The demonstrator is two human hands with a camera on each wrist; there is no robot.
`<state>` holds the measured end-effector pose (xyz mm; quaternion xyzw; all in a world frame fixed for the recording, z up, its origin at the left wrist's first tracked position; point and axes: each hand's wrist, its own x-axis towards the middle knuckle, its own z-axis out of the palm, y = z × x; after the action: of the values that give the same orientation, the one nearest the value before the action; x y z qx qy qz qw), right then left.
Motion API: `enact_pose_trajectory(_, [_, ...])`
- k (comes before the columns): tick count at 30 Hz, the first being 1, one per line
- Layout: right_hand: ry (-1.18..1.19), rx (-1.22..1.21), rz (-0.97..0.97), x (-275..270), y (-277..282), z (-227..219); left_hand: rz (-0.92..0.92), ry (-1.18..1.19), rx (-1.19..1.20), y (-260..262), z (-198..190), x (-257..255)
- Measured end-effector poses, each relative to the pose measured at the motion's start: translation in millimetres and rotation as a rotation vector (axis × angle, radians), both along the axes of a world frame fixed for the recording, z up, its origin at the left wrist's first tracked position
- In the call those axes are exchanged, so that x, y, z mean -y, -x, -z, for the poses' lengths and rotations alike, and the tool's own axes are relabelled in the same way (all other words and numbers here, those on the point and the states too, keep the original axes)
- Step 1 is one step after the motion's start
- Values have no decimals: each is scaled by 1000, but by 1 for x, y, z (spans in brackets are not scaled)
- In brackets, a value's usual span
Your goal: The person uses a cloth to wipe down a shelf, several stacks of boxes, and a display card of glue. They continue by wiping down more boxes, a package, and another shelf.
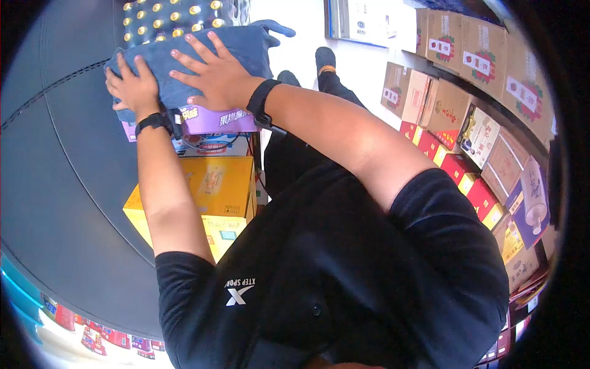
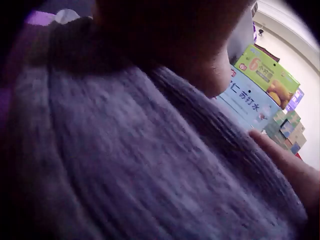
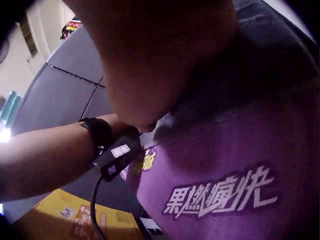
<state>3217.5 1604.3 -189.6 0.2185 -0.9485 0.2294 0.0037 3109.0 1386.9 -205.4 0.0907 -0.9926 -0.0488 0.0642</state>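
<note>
A grey-blue cloth lies folded on a purple box, with a narrow strip of it sticking out at the upper right. My left hand presses flat on the cloth's left part, fingers spread. To its right, my right hand rests on the cloth, also with spread, mostly straight fingers. Ribbed cloth fills much of the left wrist view. In the right wrist view the purple box shows white lettering below the dark cloth.
Behind the cloth stands a pack of yellow-capped bottles. A yellow carton sits nearer my body. A dark surface spreads at the left. Stacked cartons line the right side, and a cable hangs from my left wrist.
</note>
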Motion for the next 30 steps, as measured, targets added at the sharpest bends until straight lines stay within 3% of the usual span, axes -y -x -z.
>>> enact_pose_trajectory(5, [61, -24, -37, 4, -23, -7, -161, -65, 25, -18, -9, 14])
enact_pose_trajectory(7, [150, -40, -30, 1, -37, -4, -194, -59, 104, -38, -25, 0])
enact_pose_trajectory(11, [253, -15, -85, -18, -69, 1, -283, -39, 159, -80, -15, -17])
enact_pose_trajectory(14, [268, -25, -228, -47, -87, 3, -382, -11, 197, -104, -12, -45])
enact_pose_trajectory(18, [343, 2, -304, -81, -101, 16, -328, 56, 180, -137, 2, -91])
enact_pose_trajectory(22, [512, -60, -302, -111, -113, 46, -93, 130, 165, -145, 6, -121])
enact_pose_trajectory(23, [513, -53, -290, -114, -117, 52, -15, 160, 158, -145, 5, -125])
enact_pose_trajectory(26, [891, 21, -176, -113, -119, 59, 157, 184, 165, -119, 0, -121])
enact_pose_trajectory(27, [889, 22, -160, -109, -113, 55, 243, 188, 164, -107, 0, -122])
enact_pose_trajectory(29, [1123, 73, 124, -107, -89, 35, 245, 138, 124, -77, 4, -140])
enact_pose_trajectory(30, [1077, 0, 258, -105, -76, 28, 157, 88, 112, -61, 0, -155])
